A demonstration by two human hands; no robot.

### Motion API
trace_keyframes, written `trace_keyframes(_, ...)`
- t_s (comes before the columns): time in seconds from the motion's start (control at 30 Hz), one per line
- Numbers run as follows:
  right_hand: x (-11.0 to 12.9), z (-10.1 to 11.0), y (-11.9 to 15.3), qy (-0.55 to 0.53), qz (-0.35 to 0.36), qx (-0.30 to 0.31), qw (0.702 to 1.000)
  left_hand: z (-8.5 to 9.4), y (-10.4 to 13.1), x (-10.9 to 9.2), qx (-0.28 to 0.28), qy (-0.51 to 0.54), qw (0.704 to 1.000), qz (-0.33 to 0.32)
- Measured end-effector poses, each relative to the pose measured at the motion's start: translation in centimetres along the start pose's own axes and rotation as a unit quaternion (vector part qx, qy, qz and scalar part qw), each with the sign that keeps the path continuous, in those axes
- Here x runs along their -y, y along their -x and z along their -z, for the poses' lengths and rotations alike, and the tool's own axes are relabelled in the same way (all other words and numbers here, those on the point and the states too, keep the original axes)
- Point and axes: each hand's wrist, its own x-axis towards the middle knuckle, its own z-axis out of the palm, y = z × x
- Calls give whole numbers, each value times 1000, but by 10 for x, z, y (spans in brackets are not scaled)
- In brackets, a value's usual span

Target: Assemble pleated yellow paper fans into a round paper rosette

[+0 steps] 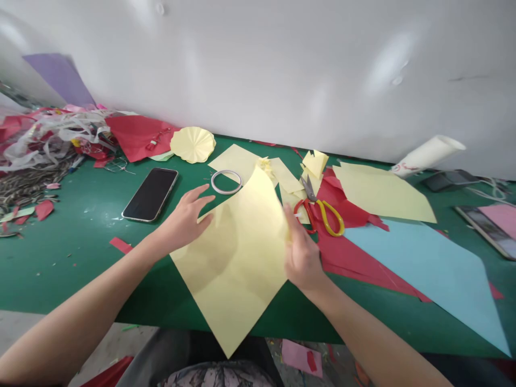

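A large sheet of yellow paper [242, 252] lies turned cornerwise in front of me, its near corner hanging past the table edge. My right hand [304, 252] grips its right side, and the paper bends upward there. Over the sheet's left edge hovers my left hand [185, 220], fingers spread and holding nothing. Just beyond those fingers is a roll of tape [226, 182]. Scissors [322, 209] with one red and one yellow handle rest right of the sheet. A pleated yellow paper round [193, 144] lies farther back.
A phone [151, 194] lies left on the green table [80, 274]. Red paper [350, 247], blue paper [427, 263] and another yellow sheet [387, 191] spread rightward. A tangled heap of scraps [52, 140] sits far left. A white wall [258, 70] rises behind; a white roll [429, 155] leans there.
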Motion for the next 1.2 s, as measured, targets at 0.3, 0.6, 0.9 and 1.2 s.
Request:
trace_keyframes(0.3, -15, 16, -17, -89, -202, -216, 951, -11, 13, -14, 208, -54, 976, -19)
trace_keyframes(0.6, 11, 12, 1, -103, 192, 45, 975, -30, 10, -5, 169, -107, 976, -86)
trace_keyframes(0.9, 30, 3, 6, -53, 299, 383, 873, -16, 6, -8, 182, -74, 962, -189)
trace_keyframes(1.2, 36, 18, -8, -90, 242, 462, 848, -17, 11, -8, 211, -80, 944, -240)
